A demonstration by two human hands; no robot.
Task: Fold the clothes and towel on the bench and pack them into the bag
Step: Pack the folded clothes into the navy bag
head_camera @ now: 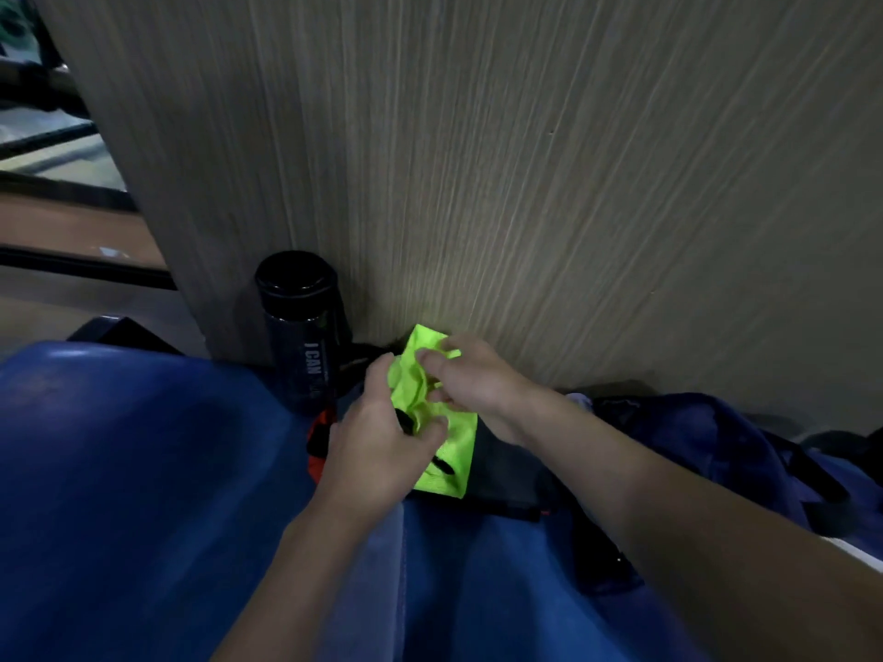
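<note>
Bare forearms reach forward from the bottom edge over a blue bench, both hands meeting on a neon-green cloth near the back of the seat. The left hand is curled on the cloth's lower left part, thumb and fingers pinching it beside a black cord that shows against the fabric. The right hand, coming in from the right, pinches the bunched upper part between fingertips and thumb (motion blur softens the fingers, so the exact grip is hard to read). The cloth is crumpled at the top and flatter at its lower end, and it lies on a dark fabric spread on the bench. An orange item peeks out just left of the left hand. A black bottle lettered "I CAN" stands upright just left of the cloth, against a wood-grain panel that rises behind the bench and fills most of the view. A navy bag with black straps slumps on the bench to the right, beyond the right forearm and apart from the cloth.
</note>
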